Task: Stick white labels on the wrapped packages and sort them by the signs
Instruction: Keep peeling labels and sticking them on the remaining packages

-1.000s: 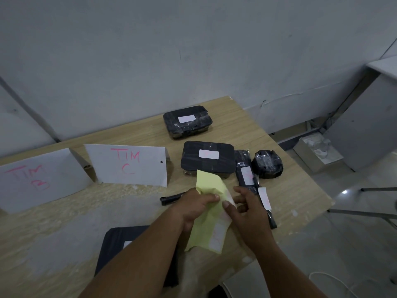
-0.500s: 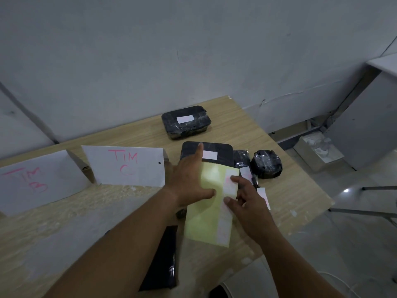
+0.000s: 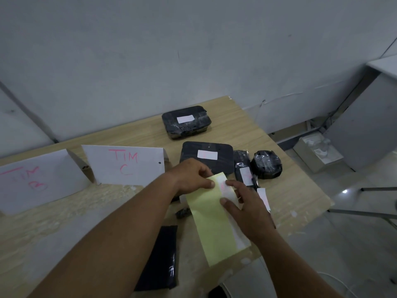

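My left hand point(image 3: 193, 177) pinches the top edge of a yellow label backing sheet point(image 3: 212, 224) held over the table. My right hand point(image 3: 247, 203) pinches a white label point(image 3: 225, 187) at the sheet's right edge. Black wrapped packages lie beyond: a labelled box point(image 3: 185, 121) at the back, a flat labelled box point(image 3: 208, 155), a slim labelled package point(image 3: 243, 168), and a round package point(image 3: 267, 164) with no label showing. A black flat package point(image 3: 161, 259) lies under my left forearm. Two folded paper signs stand at the left, one reading TIM C point(image 3: 126, 164), the other point(image 3: 36, 179) partly legible.
The wooden table point(image 3: 300, 190) ends just right of the packages, with floor and metal legs point(image 3: 365, 214) beyond. A white box point(image 3: 318, 149) sits on the floor beside a grey cabinet point(image 3: 369, 117). A grey wall rises behind the table.
My left hand drew back from the flat box to the sheet's top edge. The sheet tilted, and my right hand's fingers closed on a white label at its right edge.
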Tool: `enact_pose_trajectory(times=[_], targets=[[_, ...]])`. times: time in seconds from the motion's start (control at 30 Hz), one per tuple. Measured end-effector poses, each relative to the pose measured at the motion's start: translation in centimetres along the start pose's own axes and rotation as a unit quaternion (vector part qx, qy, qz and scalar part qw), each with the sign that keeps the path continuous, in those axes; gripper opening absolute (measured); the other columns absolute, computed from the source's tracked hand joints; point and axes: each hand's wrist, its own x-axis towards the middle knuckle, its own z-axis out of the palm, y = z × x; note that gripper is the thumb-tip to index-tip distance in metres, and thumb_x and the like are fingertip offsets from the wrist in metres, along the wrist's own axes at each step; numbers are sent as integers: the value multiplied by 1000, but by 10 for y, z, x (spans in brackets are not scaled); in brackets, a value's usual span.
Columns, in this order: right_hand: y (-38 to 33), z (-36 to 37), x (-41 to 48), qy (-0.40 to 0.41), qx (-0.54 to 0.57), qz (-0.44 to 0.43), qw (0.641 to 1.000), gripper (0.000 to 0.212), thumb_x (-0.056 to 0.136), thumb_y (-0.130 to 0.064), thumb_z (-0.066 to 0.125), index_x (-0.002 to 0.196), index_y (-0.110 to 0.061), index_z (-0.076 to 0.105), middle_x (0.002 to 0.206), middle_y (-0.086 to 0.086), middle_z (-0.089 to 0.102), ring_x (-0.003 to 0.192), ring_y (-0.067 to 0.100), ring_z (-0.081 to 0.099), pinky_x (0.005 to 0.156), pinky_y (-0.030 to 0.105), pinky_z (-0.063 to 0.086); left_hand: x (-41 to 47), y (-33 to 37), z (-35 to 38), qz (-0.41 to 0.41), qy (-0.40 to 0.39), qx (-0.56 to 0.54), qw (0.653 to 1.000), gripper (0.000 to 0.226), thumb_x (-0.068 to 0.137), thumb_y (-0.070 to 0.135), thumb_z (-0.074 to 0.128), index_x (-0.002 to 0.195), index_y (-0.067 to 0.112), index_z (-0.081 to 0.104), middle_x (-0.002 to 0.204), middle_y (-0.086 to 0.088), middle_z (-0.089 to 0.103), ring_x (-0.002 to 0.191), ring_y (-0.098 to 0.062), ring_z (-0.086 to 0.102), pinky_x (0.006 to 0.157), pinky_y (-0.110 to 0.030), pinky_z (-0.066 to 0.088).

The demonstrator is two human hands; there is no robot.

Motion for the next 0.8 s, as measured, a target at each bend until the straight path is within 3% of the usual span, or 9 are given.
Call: enact_pose_trajectory(times=[0.1, 0.17, 0.27, 0.37, 0.47, 0.63, 0.8], targets=[[-5, 5, 2, 58, -42, -2, 997, 33, 83, -54, 61, 115, -44, 62, 105, -18, 51, 103, 11, 45, 85, 34, 38, -1, -1, 4, -6, 1, -62, 998, 3, 84, 30, 75, 85, 32, 76, 87, 17, 72, 76, 5, 66, 60, -12, 47], [-12, 6, 5, 104, -53, 6, 993, 29, 82, -53, 64, 107, -40, 68, 100, -13, 52, 99, 18, 47, 84, 38, 41, -3, -1, 8, -7, -10, -90, 996, 9, 87, 28, 73, 94, 29, 77, 95, 14, 73, 87, -2, 68, 72, -19, 51], [-19, 4, 7, 110, -65, 2, 992, 29, 83, -51, 65, 105, -33, 70, 95, -11, 60, 94, 19, 55, 83, 40, 43, -5, 1, 11, -2, -30, -100, 995, 17, 92, 27, 67, 107, 28, 75, 109, 11, 70, 99, -7, 65, 87, -28, 52], [-22, 3, 6, 112, -69, -11, 991, 28, 84, -46, 68, 104, -26, 72, 94, -8, 64, 91, 21, 58, 83, 43, 44, -8, 0, 15, 3, -38, -124, 992, 16, 93, 26, 64, 104, 30, 74, 113, 10, 68, 105, -10, 62, 94, -32, 50], [-25, 1, 6, 118, -67, -17, 991, 25, 85, -43, 69, 99, -22, 73, 89, -8, 63, 90, 21, 58, 81, 43, 44, -10, 0, 19, 11, -40, -135, 990, 14, 91, 27, 65, 94, 38, 74, 111, 12, 68, 107, -9, 60, 90, -28, 47], [-25, -1, 4, 119, -55, -39, 991, 14, 85, -32, 71, 91, -20, 72, 84, -12, 59, 87, 22, 54, 77, 43, 44, -13, -1, 24, 11, -39, -150, 988, 16, 95, 27, 60, 98, 37, 71, 112, 9, 68, 105, -11, 62, 94, -32, 50], [-24, -1, 4, 103, -9, -16, 994, 11, 89, -32, 67, 90, -22, 72, 84, -16, 61, 86, 18, 53, 75, 32, 40, -16, 0, 24, 22, -39, -130, 990, 20, 98, 28, 56, 89, 42, 68, 105, 15, 64, 100, -7, 60, 90, -31, 51]])
